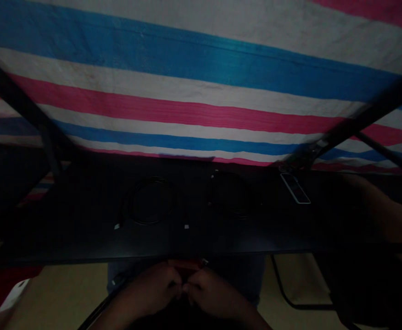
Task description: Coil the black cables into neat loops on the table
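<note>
In the dim head view my left hand (pixel 164 283) and my right hand (pixel 207 288) are close together in front of the table's near edge, low over my lap. Both have their fingers curled in, the fingertips meeting or almost meeting. A dark red item (pixel 186 264) shows just beyond the knuckles; whether it is in my fingers is too dark to tell. On the black table (pixel 84 240) ahead lie a coiled black cable (pixel 147 223) with pale ends and a second coiled black cable (pixel 240 215) to its right.
A phone-like device (pixel 295 188) with a light rim lies right of the coils. Another person's arm (pixel 387 208) rests at the far right. A striped sheet (pixel 201 114) hangs behind the table between dark slanted posts. Something red (pixel 6 282) stands at lower left.
</note>
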### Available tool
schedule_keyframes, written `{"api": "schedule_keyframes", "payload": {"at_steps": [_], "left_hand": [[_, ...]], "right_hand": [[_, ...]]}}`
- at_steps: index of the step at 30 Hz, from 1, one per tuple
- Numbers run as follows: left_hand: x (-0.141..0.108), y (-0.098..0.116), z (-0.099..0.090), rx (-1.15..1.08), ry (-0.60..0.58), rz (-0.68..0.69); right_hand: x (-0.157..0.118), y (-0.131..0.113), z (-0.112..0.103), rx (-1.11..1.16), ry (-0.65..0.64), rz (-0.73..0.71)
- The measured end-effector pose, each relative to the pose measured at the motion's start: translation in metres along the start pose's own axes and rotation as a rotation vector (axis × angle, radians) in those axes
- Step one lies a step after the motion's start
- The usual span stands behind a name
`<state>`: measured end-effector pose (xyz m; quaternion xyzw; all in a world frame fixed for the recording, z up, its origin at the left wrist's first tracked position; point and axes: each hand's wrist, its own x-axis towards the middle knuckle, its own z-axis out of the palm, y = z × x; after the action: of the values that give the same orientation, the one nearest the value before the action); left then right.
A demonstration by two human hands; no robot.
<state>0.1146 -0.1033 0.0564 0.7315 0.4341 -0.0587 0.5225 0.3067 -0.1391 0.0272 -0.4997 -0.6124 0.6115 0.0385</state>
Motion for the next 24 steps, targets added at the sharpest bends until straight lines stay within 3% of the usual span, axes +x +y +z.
{"api": "schedule_keyframes", "payload": {"at_steps": [3, 6, 11, 15, 17, 19, 24], "left_hand": [[0.005, -0.001, 0.009, 0.012, 0.112, -0.011], [0.009, -0.007, 0.010, -0.080, 0.100, 0.003], [-0.004, -0.021, -0.014, -0.134, -0.069, -0.052], [-0.013, -0.023, -0.032, -0.244, -0.334, 0.031], [-0.011, -0.019, -0.035, -0.252, -0.366, 0.055], [-0.006, -0.015, -0.034, -0.204, -0.300, 0.050], [0.007, -0.017, -0.020, 0.020, -0.191, 0.087]], "right_hand": [[0.000, -0.003, -0.001, -0.031, 0.144, -0.032], [-0.003, -0.003, -0.012, -0.037, 0.185, -0.025], [-0.024, 0.014, -0.048, -0.056, 0.018, 0.050], [-0.038, 0.033, -0.070, 0.051, -0.146, -0.029], [-0.036, 0.034, -0.069, 0.132, -0.218, -0.036], [-0.030, 0.028, -0.062, 0.173, -0.249, -0.031], [-0.007, 0.012, -0.033, 0.029, -0.204, -0.048]]}}
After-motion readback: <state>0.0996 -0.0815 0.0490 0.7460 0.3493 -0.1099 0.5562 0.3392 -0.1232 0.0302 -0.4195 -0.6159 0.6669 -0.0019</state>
